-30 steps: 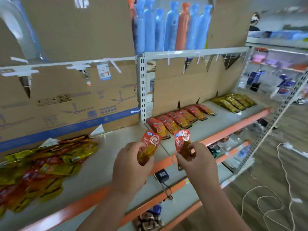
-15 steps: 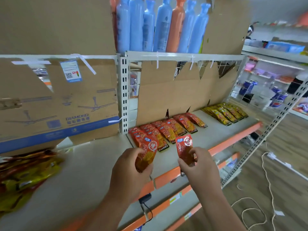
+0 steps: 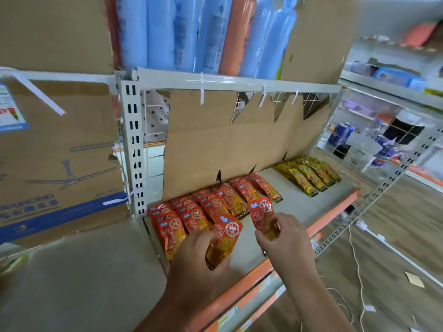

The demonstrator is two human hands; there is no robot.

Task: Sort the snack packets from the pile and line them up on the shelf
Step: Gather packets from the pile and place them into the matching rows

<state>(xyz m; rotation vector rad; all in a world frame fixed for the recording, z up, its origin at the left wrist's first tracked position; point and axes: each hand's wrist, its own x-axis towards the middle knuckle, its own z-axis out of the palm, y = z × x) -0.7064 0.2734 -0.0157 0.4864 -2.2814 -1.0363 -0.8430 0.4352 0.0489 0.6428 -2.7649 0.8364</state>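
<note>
My left hand (image 3: 200, 259) grips a red snack packet (image 3: 227, 236) by its lower end, just above the front of the shelf (image 3: 297, 207). My right hand (image 3: 284, 238) pinches a second red snack packet (image 3: 261, 214) upright beside it. Behind both hands, rows of red packets (image 3: 206, 207) lie lined up along the cardboard backing. Further right on the same shelf lies a row of yellow packets (image 3: 309, 173). The pile of unsorted packets is out of view to the left.
A white perforated upright (image 3: 133, 144) divides the shelf bays. A large cardboard box (image 3: 60, 149) stands in the left bay. Blue and orange bottles (image 3: 206, 32) fill the shelf above. The orange shelf edge (image 3: 335, 209) runs in front; white cables (image 3: 357, 259) lie on the wooden floor at right.
Both hands carried their red packets rightward and forward over the right bay, close to the rows of red packets. The view swung right, so the pile at left dropped out of sight.
</note>
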